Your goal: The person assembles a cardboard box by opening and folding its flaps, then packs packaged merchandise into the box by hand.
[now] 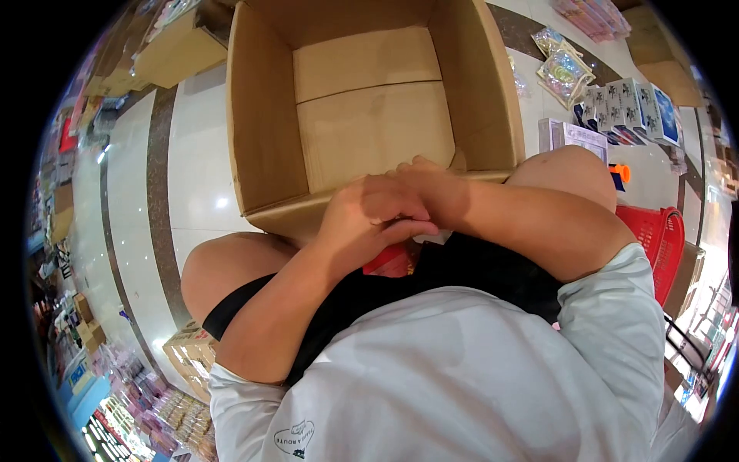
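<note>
My left hand (377, 204) and my right hand (431, 185) meet at the near rim of an open cardboard box (369, 58), overlapping each other. The left one has its fingers curled, with the thumb lying along below them. My right hand is bent at the wrist, its fingers folded and partly covered. Whatever lies between or inside the hands is hidden. Just under them, between my legs, part of a red item (389, 262) shows, with a small white piece beside it. Inside the box, the bare bottom and side walls are visible.
To the right are boxed packages (635, 112), a clear-fronted carton (573, 138), plastic-bagged goods (566, 73) and a red basket (650, 246). Another cardboard carton (192, 354) sits by my left hip. More packaged stock (169, 408) lines the lower left.
</note>
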The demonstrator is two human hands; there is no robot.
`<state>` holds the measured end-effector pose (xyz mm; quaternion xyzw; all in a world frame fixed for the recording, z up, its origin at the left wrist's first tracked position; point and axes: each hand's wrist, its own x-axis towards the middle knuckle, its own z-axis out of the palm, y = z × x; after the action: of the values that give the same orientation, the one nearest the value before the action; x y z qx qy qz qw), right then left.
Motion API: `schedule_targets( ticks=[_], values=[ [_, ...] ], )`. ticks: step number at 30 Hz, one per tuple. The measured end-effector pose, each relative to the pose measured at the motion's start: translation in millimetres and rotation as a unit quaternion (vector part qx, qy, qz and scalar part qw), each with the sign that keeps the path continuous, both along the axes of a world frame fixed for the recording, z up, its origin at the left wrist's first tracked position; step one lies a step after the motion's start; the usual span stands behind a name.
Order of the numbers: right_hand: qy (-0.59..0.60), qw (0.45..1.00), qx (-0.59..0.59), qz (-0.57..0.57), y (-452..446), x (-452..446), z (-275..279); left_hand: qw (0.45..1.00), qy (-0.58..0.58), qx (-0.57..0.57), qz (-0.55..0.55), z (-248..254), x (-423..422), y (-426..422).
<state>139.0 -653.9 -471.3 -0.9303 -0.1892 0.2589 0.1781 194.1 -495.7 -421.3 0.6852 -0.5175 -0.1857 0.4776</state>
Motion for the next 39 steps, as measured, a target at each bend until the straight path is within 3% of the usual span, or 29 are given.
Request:
schedule_targets(
  ticks=[3,10,15,23,29,39],
  values=[
    [-0.015,0.999,0.040,-0.027,-2,-2,-5,1.000,-0.010,0.013,-0.014,0,0,1],
    [0.007,1.000,0.015,-0.004,0,2,7,0.999,-0.036,-0.006,-0.004,-2,-2,2],
    [0.070,0.997,0.016,0.002,-1,7,26,0.998,-0.052,-0.028,-0.014,-3,-2,1],
    [0.032,0.999,0.007,-0.006,2,6,3,1.000,-0.010,0.008,-0.005,0,-3,2],
    [0.050,0.998,-0.022,0.016,5,8,8,0.998,-0.023,0.019,0.057,5,-7,-2],
    [0.047,0.997,-0.058,0.022,8,9,-2,0.998,-0.047,0.016,0.043,5,-7,1]
  ],
)
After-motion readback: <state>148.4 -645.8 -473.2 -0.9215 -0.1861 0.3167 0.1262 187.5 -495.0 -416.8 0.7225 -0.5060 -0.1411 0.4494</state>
